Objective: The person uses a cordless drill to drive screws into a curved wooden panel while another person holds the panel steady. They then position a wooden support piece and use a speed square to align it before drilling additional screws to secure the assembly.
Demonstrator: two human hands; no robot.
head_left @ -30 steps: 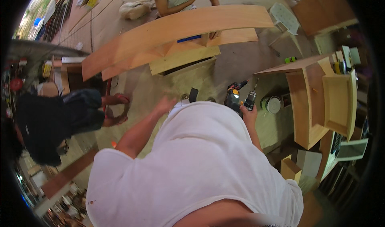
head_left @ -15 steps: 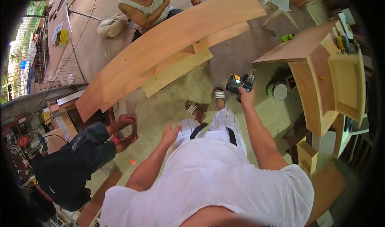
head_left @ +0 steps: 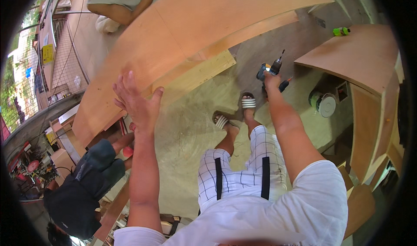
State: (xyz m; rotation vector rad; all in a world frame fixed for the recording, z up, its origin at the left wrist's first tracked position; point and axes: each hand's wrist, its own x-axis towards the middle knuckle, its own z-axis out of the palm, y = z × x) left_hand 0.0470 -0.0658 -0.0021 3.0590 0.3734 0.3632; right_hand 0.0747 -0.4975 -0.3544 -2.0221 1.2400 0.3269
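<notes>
My left hand [head_left: 139, 100] is stretched out with its fingers spread, above the near left part of a long wooden panel [head_left: 173, 37]. Whether it touches the panel I cannot tell. A paler wooden board [head_left: 204, 76] shows under the panel's near edge. My right hand [head_left: 272, 80] is wrapped around a cordless drill [head_left: 275, 67], its bit pointing up and away from me. Just beside that hand shows a dark tool [head_left: 284, 85] with an orange tip; I cannot tell whether it is held or lies on the floor.
Beyond the panel sits a person in a light sleeveless top [head_left: 124, 4]. Another person in dark clothes [head_left: 80, 189] is at my left. A wooden cabinet [head_left: 347, 57] stands on the right, with a green tool [head_left: 341, 31] by its far edge and a white bucket [head_left: 325, 105] beside it.
My left hand has risen and reached forward over the panel, fingers spreading. The right hand has moved slightly forward with the drill. The panel now looks nearer.
</notes>
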